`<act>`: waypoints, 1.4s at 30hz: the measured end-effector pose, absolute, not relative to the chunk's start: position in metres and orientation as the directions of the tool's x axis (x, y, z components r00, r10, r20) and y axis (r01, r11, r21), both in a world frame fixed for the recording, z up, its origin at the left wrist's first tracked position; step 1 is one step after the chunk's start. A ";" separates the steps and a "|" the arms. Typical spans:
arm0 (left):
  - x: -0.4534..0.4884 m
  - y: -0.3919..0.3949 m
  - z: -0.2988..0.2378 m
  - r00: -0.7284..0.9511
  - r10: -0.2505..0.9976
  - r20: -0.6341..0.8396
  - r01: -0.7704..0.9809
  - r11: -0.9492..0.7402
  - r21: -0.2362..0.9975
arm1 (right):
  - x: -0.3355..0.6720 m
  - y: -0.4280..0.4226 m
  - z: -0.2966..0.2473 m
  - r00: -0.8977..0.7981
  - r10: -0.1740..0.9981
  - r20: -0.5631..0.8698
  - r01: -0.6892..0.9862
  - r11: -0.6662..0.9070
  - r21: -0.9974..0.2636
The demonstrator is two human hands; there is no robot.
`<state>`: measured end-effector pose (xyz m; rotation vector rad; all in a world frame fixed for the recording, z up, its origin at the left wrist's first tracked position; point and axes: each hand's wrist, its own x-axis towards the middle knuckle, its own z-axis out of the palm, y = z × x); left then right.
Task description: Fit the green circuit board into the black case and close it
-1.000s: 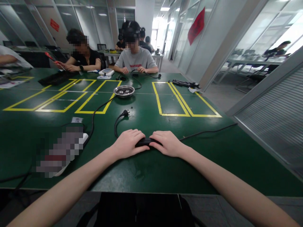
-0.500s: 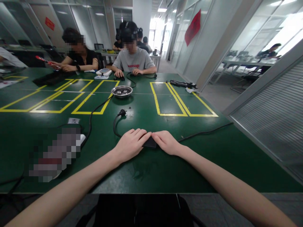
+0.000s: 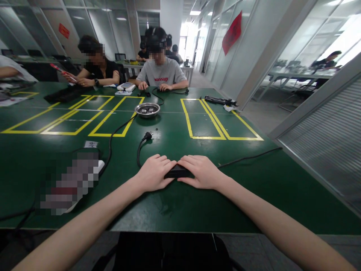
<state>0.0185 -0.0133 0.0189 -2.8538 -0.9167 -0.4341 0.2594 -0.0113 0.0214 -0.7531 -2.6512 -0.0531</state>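
Both hands on it here, right at the near side of the desk: the black block sits squarely between them. Take the block as the dial's centre, twelve pointing away from the wearer: left hand at nine o'clock, right hand at three. Each set of fingers is closed in narrow around its own end, fingers over the top and far side, thumb along the near lower edge, and the two sets come together over the top around twelve. A dark strip of the block's near face shows between the hands; both ends are covered. Out at eleven, the black plug, its cord curving back behind the left hand, where any join is hidden. Farther along eleven, a metal bowl with small metal pieces in it. Another black cord runs off between two and three.
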 end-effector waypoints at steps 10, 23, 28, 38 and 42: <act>0.012 -0.010 0.021 0.778 0.523 0.348 0.527 -0.845 0.091 | 0.260 -0.012 0.017 -0.792 0.497 0.356 0.538 0.842 0.021; 0.009 -0.010 0.022 0.812 0.461 0.357 0.477 -0.877 0.047 | 0.262 -0.012 0.013 -0.630 0.714 0.305 0.434 0.649 -0.625; 0.010 -0.012 0.020 0.809 0.416 0.416 0.441 -0.897 0.039 | 0.258 -0.013 0.016 -0.682 0.731 0.023 0.265 0.276 -0.924; 0.006 -0.009 0.025 0.690 0.539 0.482 0.573 -0.815 0.091 | 0.255 -0.010 0.021 -0.532 0.847 -0.001 0.160 0.099 -0.982; -0.003 -0.005 0.025 0.647 0.589 0.485 0.614 -0.779 0.127 | 0.283 0.023 0.025 -0.203 0.978 0.041 0.196 0.081 -0.977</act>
